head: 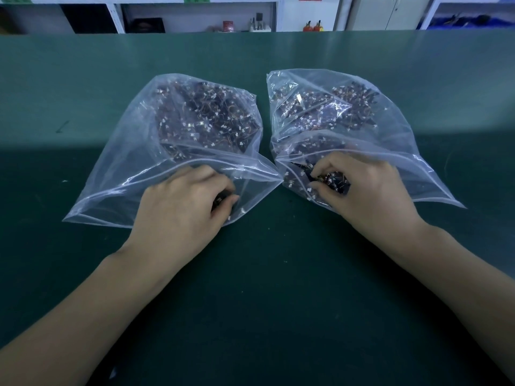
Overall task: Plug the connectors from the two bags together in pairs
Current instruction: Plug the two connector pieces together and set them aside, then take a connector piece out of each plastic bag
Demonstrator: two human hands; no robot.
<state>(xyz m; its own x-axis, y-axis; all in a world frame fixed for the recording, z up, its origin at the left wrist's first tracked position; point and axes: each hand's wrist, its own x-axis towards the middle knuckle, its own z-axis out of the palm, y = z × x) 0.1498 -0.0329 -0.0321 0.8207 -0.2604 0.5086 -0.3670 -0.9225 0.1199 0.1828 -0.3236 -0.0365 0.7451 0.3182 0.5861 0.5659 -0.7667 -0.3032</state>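
2 bags side by side on table, left bag, right bag, connectors inside

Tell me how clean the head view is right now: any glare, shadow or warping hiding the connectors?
Head view: glare streaks the right bag and the left bag; a shadow darkens the near table; wide-angle warping bows the far edge; connectors look tiny and soft at the left hand and right hand.
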